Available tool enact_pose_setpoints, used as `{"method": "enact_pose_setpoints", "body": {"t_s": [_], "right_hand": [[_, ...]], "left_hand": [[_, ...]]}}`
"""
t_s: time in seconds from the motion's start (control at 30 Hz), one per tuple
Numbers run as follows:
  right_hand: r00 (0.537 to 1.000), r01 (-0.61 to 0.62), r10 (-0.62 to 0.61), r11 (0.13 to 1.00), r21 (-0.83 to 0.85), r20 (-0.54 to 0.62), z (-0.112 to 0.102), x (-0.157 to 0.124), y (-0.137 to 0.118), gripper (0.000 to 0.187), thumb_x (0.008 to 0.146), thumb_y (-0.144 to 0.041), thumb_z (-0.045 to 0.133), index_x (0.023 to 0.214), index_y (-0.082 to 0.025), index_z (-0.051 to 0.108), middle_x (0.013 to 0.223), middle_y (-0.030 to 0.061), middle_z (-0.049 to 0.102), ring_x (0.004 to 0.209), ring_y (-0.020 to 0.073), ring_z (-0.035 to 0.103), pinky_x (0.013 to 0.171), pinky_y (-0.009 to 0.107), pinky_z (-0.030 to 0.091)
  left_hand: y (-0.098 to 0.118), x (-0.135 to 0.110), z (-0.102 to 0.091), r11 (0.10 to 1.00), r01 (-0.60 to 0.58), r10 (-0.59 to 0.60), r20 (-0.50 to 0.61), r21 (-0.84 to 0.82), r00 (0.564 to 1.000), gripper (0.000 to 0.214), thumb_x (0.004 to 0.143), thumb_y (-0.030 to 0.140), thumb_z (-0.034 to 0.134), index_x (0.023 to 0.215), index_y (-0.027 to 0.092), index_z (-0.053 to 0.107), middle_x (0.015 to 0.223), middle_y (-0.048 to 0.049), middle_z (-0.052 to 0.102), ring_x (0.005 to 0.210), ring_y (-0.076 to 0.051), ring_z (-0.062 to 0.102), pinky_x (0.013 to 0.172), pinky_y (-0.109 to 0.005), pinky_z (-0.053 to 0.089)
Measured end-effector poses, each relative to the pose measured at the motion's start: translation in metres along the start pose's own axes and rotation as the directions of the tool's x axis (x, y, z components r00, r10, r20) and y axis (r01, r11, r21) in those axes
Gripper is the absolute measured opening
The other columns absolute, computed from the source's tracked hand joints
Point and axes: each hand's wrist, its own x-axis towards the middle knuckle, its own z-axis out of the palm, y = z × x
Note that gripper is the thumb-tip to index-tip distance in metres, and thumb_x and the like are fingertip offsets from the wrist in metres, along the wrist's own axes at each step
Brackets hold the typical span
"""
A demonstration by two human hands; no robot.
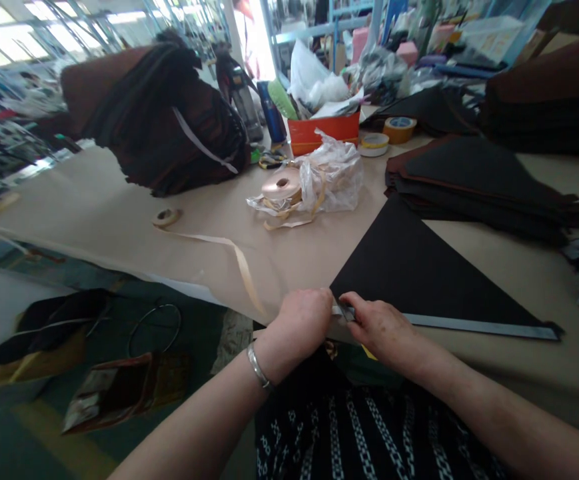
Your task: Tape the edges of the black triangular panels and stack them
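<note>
A black triangular sheet [414, 267] lies flat on the tan table [119, 207] in front of me, with a grey strip [469, 325] running along its near edge. My left hand [303, 319] is closed at the sheet's near-left corner, pinching the end of the strip. My right hand [376, 327] is closed just beside it, fingers pinched on the same strip end. The two hands almost touch. A silver bracelet sits on my left wrist.
A stack of dark triangular sheets [479, 180] lies behind. A ribbon spool [282, 187] and clear plastic bag [332, 177] sit mid-table, a loose ribbon [229, 250] trails off the edge. Tape rolls [374, 143], an orange box [322, 133] and dark fabric piles [164, 113] stand farther back.
</note>
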Motion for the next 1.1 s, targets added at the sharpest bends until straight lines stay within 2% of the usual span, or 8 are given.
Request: {"method": "enact_pose_setpoints", "body": {"t_s": [0.2,0.37,0.57,0.7,0.8,0.9,1.0,1.1], "right_hand": [[1.0,0.001,-0.001,1.0,0.023,-0.004,-0.006,-0.001,-0.005,0.035,0.079,-0.015,0.049,0.113,-0.021,0.053,0.091,0.0062,0.068,0.084,0.0189,0.064,0.071,0.028,0.041],[1.0,-0.004,0.005,0.999,0.043,-0.023,-0.008,-0.003,-0.006,0.033,0.079,-0.016,0.051,0.111,-0.021,0.054,0.09,0.006,0.068,0.084,0.0189,0.065,0.069,0.026,0.039],[0.999,0.0,0.003,0.997,0.08,-0.036,-0.003,-0.002,-0.01,0.026,0.08,-0.013,0.047,0.103,-0.02,0.057,0.082,0.0055,0.069,0.079,0.0185,0.065,0.063,0.024,0.037],[0.999,0.022,-0.015,0.982,0.187,-0.041,-0.016,-0.009,-0.006,0.045,0.078,-0.017,0.051,0.123,-0.02,0.054,0.089,0.0057,0.069,0.087,0.0188,0.063,0.071,0.024,0.039],[0.994,0.0,0.032,0.954,0.299,-0.102,-0.045,-0.023,0.019,0.042,0.08,-0.022,0.051,0.121,-0.019,0.057,0.077,0.0017,0.068,0.075,0.0154,0.061,0.068,0.023,0.04],[0.967,-0.069,0.147,0.936,0.344,-0.206,-0.077,-0.034,0.071,0.02,0.083,-0.03,0.046,0.085,-0.018,0.063,0.068,-0.0004,0.062,0.065,0.0134,0.057,0.061,0.023,0.039],[0.907,-0.158,0.277,0.923,0.351,-0.318,-0.097,-0.039,0.132,0.024,0.085,-0.032,0.039,0.083,-0.018,0.058,0.072,0.0006,0.062,0.063,0.0139,0.058,0.059,0.024,0.041],[0.839,-0.356,0.399,0.917,0.181,-0.37,-0.101,-0.041,0.172,0.027,0.081,-0.036,0.046,0.093,-0.018,0.062,0.08,0.0045,0.065,0.071,0.0191,0.062,0.062,0.027,0.041]], "left_hand": [[0.003,0.007,-0.002,0.999,0.04,-0.04,0.093,0.003,0.995,0.022,0.089,0.031,0.055,0.101,0.013,0.06,0.094,-0.0047,0.064,0.083,-0.017,0.063,0.076,-0.036,0.054],[0.003,0.012,0.001,0.995,0.1,-0.096,0.12,-0.021,0.988,0.024,0.089,0.034,0.056,0.1,0.013,0.06,0.096,-0.0053,0.064,0.085,-0.017,0.062,0.077,-0.037,0.053],[0.02,-0.007,-0.001,0.967,-0.086,0.09,0.006,-0.241,0.996,0.015,0.084,0.02,0.052,0.074,0.016,0.062,0.071,-0.0032,0.065,0.067,-0.015,0.06,0.058,-0.023,0.044],[0.008,-0.017,0.0,0.906,-0.115,0.066,-0.133,-0.407,0.989,0.023,0.084,0.025,0.043,0.064,0.018,0.051,0.062,0.0012,0.057,0.058,-0.012,0.051,0.052,-0.021,0.034],[-0.014,-0.015,0.004,0.791,-0.098,-0.023,-0.189,-0.604,0.982,0.021,0.081,0.03,0.042,0.063,0.019,0.041,0.059,0.0036,0.046,0.059,-0.012,0.045,0.055,-0.022,0.033],[-0.028,-0.007,0.01,0.644,-0.109,-0.025,-0.163,-0.757,0.986,0.02,0.077,0.034,0.044,0.063,0.02,0.041,0.059,0.0048,0.039,0.059,-0.012,0.041,0.056,-0.023,0.033],[-0.025,0.005,0.017,0.652,-0.094,-0.038,-0.156,-0.753,0.987,0.021,0.076,0.034,0.046,0.061,0.02,0.043,0.058,0.0043,0.038,0.06,-0.014,0.041,0.057,-0.024,0.033],[-0.014,0.014,0.024,0.694,-0.166,-0.054,-0.281,-0.701,0.958,0.023,0.079,0.033,0.047,0.06,0.02,0.046,0.065,0.0004,0.048,0.065,-0.016,0.048,0.063,-0.027,0.037]]}}
